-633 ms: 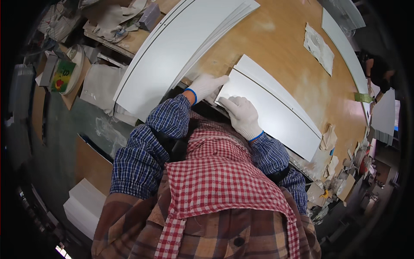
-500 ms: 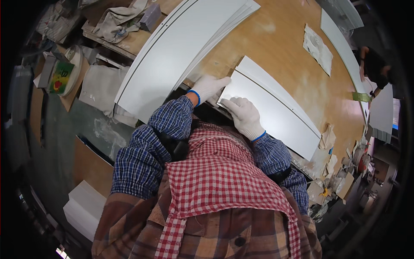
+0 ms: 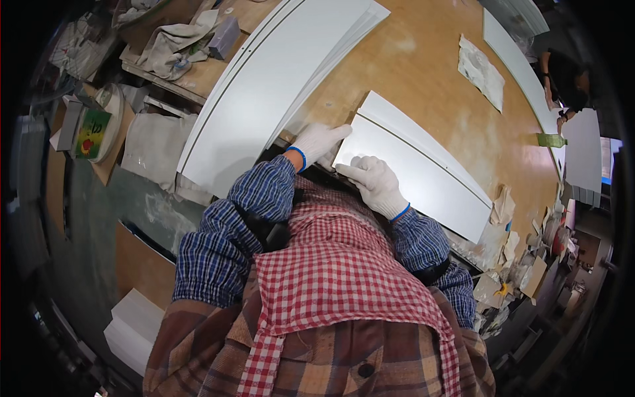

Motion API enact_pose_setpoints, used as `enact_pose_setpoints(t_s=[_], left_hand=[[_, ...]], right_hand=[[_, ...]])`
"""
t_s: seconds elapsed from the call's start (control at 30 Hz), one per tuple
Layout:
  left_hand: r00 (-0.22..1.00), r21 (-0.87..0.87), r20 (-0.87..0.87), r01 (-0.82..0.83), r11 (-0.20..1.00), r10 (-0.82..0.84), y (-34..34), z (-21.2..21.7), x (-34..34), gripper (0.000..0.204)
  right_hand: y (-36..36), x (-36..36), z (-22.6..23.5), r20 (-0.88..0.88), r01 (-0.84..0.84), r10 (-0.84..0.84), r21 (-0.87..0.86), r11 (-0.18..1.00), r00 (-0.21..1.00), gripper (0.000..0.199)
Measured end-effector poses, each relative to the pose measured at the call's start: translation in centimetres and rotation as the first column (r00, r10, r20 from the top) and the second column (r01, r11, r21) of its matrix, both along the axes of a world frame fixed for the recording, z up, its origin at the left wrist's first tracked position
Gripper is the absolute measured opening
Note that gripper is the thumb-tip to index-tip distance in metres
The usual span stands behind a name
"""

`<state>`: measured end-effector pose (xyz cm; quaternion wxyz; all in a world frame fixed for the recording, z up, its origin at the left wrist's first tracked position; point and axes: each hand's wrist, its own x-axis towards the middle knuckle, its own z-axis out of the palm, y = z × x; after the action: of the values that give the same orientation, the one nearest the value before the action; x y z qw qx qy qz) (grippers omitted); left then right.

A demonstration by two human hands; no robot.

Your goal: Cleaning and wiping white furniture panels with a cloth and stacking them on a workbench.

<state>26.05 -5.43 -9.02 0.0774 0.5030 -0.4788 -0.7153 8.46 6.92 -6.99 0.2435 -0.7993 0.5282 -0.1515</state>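
A long white panel (image 3: 410, 173) with a dark groove along its length lies on the wooden worktable in front of me. My left hand (image 3: 320, 143), in a white knit glove, holds the panel's left end, one finger stretched to its edge and the others partly out of sight. At the near left corner is my right hand (image 3: 377, 185), gloved the same way. Its fingers are curled and one points along the corner. Whatever is pinched there, if anything, is hidden under the fingers.
More white grooved panels (image 3: 264, 73) lie stacked to the left. A crumpled pale sheet (image 3: 481, 71) and a green bottle (image 3: 551, 140) lie across the worktable (image 3: 430, 73). Another person (image 3: 564, 83) stands at the far right. Scraps of paper (image 3: 503, 205) sit beyond the panel's right end.
My right hand's pointing finger has drawn in, and its curled fingers have shifted slightly at the panel's corner. My left hand stays at the panel's end. The distant person's arms have moved.
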Motion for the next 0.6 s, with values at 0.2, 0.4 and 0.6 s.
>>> enact_pose_setpoints(t_s=[0.2, 0.4, 0.6], left_hand=[[1.0, -0.006, -0.005, -0.005, 1.0, 0.005, 0.0, 0.0, -0.4, 0.06], [0.997, 0.1, -0.011, -0.077, 0.992, 0.079, -0.2, -1.9, 0.0, 0.067], [0.994, 0.267, -0.028, -0.098, 0.959, 0.109, -0.4, -2.3, 0.1, 0.093]], right_hand=[[0.3, -0.3, -0.8, 0.044, 0.001, -0.002, 0.015, 1.0, 0.999, 0.029], [-1.7, -0.5, -0.5, 0.233, 0.562, -0.533, -0.078, 0.823, 0.813, 0.018], [-5.4, -0.2, -1.3, 0.093, 0.619, -0.614, -0.204, 0.759, 0.784, 0.019]])
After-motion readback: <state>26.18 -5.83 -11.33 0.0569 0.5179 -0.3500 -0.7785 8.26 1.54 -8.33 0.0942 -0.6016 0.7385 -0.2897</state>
